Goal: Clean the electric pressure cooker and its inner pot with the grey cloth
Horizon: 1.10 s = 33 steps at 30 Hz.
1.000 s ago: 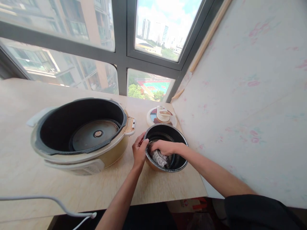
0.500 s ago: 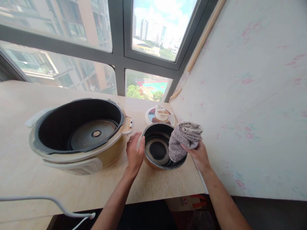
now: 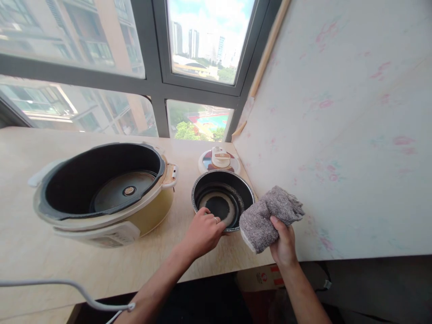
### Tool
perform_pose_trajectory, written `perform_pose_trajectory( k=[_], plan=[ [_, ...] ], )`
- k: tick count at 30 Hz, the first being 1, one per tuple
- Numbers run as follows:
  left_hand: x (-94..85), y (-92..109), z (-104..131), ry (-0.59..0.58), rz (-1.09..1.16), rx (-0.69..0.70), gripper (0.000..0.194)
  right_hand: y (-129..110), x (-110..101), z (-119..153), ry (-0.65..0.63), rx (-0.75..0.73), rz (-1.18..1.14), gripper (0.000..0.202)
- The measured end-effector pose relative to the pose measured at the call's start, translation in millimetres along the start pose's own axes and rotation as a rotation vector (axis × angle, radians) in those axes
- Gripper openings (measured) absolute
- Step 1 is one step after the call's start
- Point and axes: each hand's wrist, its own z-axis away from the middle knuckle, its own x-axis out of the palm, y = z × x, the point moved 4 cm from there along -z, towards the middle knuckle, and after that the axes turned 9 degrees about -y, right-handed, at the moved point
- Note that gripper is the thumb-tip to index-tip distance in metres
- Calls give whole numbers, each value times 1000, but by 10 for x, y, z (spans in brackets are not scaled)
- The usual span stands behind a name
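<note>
Grey and nubby in the head view, one folded cloth (image 3: 265, 220) lies in our right hand (image 3: 284, 245), thumb across it, just right of one black pot (image 3: 218, 202). Our left hand (image 3: 205, 231) curls narrowly over the pot's near rim, gripping it; on the desk (image 3: 101, 272) we count one open cooker (image 3: 101, 180) and one lid (image 3: 221, 160).
</note>
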Motion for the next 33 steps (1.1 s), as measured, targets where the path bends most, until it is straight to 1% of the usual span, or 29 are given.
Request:
perform_pose_trajectory(
  k=[3, 6, 9, 11, 13, 15, 16, 18, 21, 22, 24, 26, 28, 33],
  plan=[
    [-36, 5, 6, 47, -33, 16, 31, 12, -38, 77, 29, -39, -13, 51],
    [-163, -41, -13, 108, 15, 2, 31, 8, -104, 117, 89, -87, -15, 51],
    [-319, -156, -69, 162, 137, -65, 28, 15, -193, 117, 107, -90, 57, 53],
    [-403, -239, -114, 187, 227, -130, 26, -6, -229, 117, 80, -96, 152, 51],
    [-462, -297, -154, 212, 292, -195, 25, -67, -215, 141, 47, -132, 270, 49],
    [-504, -320, -186, 249, 332, -248, 25, -147, -122, 202, 11, -194, 397, 48],
    [-520, -320, -200, 271, 345, -270, 25, -184, -43, 248, -13, -240, 460, 50],
    [-543, -311, -222, 306, 365, -311, 25, -228, 180, 368, -90, -366, 585, 56],
    [-564, -300, -237, 331, 407, -346, 22, -204, 580, 574, -253, -630, 784, 69],
    [-569, -303, -235, 335, 423, -349, 22, -180, 687, 623, -279, -699, 839, 71],
    [-581, -320, -215, 347, 450, -352, 22, -141, 831, 650, -283, -766, 898, 74],
    [-587, -356, -176, 365, 475, -364, 21, -145, 888, 586, -256, -747, 878, 73],
    [-586, -404, -125, 401, 509, -387, 21, -191, 903, 467, -248, -677, 812, 68],
    [-532, -485, 2, 493, 615, -410, 27, -361, 868, 85, -250, -439, 586, 38]
  ],
)
